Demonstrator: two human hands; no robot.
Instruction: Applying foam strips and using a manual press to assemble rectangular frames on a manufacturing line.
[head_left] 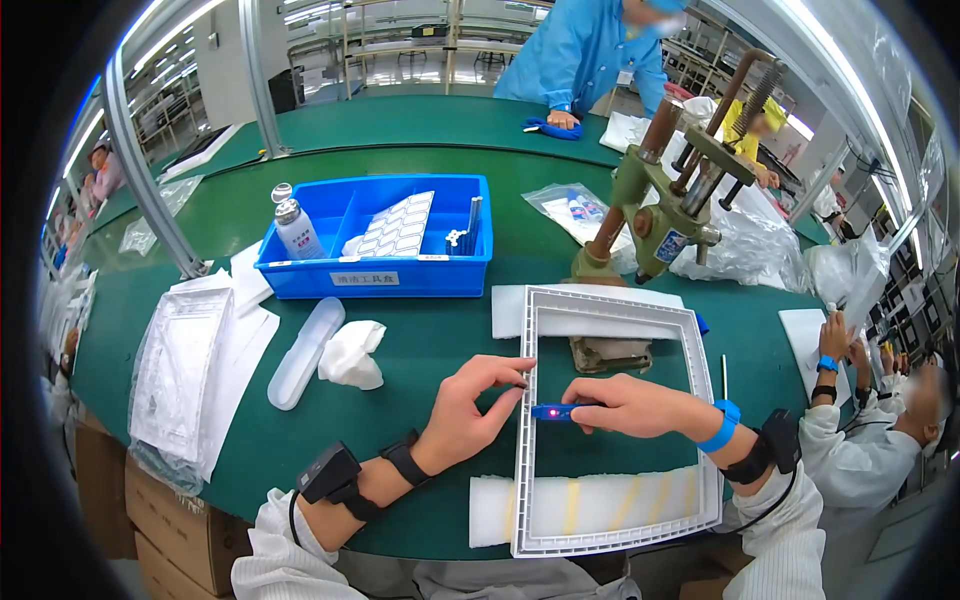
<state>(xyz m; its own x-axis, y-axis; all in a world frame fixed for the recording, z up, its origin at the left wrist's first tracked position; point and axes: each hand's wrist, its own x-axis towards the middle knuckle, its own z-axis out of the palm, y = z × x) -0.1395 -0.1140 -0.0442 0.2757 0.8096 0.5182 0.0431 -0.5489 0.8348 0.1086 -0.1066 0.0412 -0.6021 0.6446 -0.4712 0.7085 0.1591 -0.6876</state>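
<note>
A white rectangular plastic frame [530,440] with a ribbed rim lies in front of me, slightly tilted. At its left rail is my left hand [468,412], thumb and index finger closed toward each other against the outer edge. Something small and dark shows between those fingertips, too small to name. My right hand [635,405] reaches over the frame's opening and grips a small blue handheld tool [553,412] with a glowing reddish light. The tool's end meets the inner side of the same left rail; its far part is hidden under my fingers.
White foam strips [600,505] lie under the frame. A green lever press [650,210] stands behind it. Further left are a blue divided bin [375,278] with a bottle, a clear plastic case [305,355], crumpled white cloth [352,355] and bagged frames [180,370]. Co-workers are nearby.
</note>
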